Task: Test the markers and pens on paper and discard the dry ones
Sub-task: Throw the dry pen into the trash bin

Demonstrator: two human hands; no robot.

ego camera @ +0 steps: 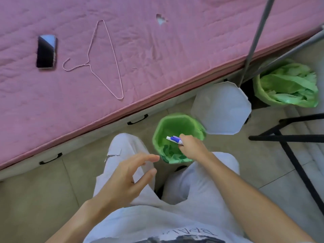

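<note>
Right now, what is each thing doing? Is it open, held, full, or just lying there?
Bin: lid open, green bag inside.
Pen: held over the bin.
Right hand: grips the pen.
Left hand: open, holds nothing.
Phone: lying flat, screen dark.
Hanger: lying flat.

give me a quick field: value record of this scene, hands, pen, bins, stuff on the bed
right hand: right hand grips the pen over the open bin
pen: white and blue pen, tip end pointing left, above the bin opening
left hand: left hand open, holding nothing, above the lap
open bin: green-lined bin, white lid flipped up
second bin: green-lined bin further right
bed: pink cover with phone and wire hanger
</note>
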